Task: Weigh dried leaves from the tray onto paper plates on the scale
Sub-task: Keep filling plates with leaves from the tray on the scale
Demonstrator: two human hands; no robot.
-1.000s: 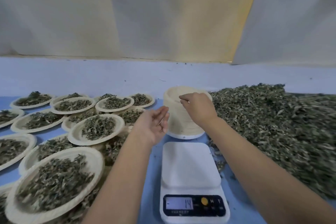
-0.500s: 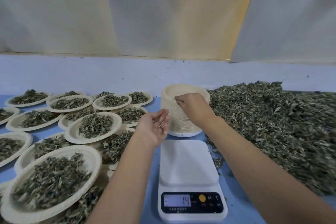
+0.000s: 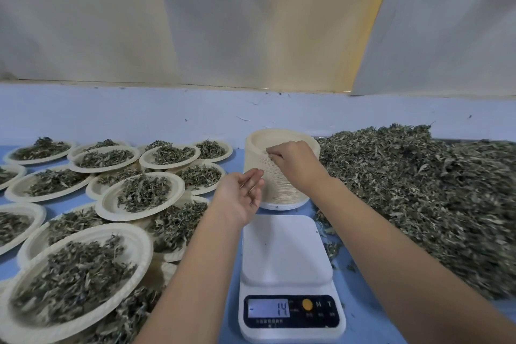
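- My right hand (image 3: 296, 165) has its fingertips (image 3: 271, 152) curled onto the near rim of the top plate (image 3: 282, 137), with thumb and fingers closed on that edge in a pinch. A second ago they lay further in over the plate, so I have drawn back to the rim to peel one off.
- The plate has not come free. It sits flush on the stack of plates (image 3: 279, 187), and I judge my next job is to part just one from that tight pile.
- My right wrist bends down over the stack, and the forearm reaches in from the lower right, past the scale's right side.
- My left hand (image 3: 240, 198) hangs just beside the stack's left side, fingers straight and together, palm turned inward, holding nothing. It has barely shifted, and I cannot tell whether its fingertips touch the stack.
- The scale (image 3: 284, 248) lies just in front of the stack with its platform bare. Its display (image 3: 269, 308) shows 14 with a minus mark, the same as before, so nothing is being weighed yet.
- The pile of dried leaves (image 3: 418, 190) lies to my right, and neither hand is on it. Filled plates (image 3: 139, 195) crowd the blue table (image 3: 363, 321) to my left.
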